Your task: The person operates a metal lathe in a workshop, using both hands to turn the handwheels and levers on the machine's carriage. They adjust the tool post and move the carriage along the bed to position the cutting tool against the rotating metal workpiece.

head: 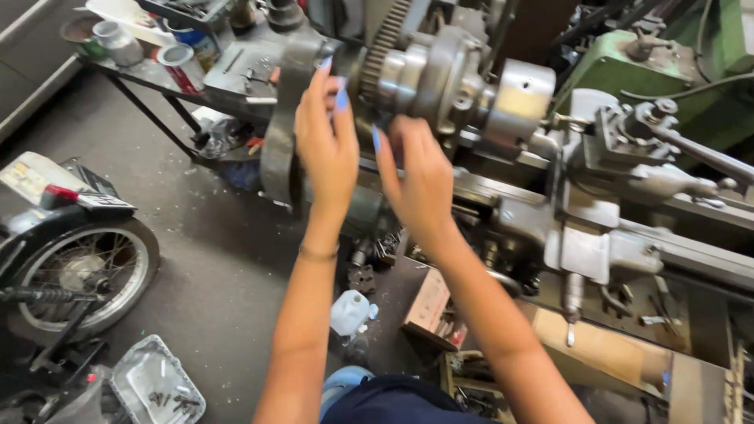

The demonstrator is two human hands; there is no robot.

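A grey metal lathe (597,188) fills the upper right, with a toothed gear (386,39) and a round steel chuck (518,98) on its headstock. My left hand (326,145) is raised with fingers together, its tips near a flat dark belt (279,133) that hangs down beside the gear. My right hand (420,177) reaches toward the headstock just under the gear, fingers spread. Neither hand holds anything that I can see. Both hands have blue-painted nails, and a thin bracelet sits on my left wrist.
A motorbike's rear wheel (78,271) stands at the left on the concrete floor. A clear tray of bolts (157,385) lies at bottom left. A white plastic bottle (349,312) and a cardboard box (428,302) lie below the lathe. A cluttered metal shelf (169,47) holds cans.
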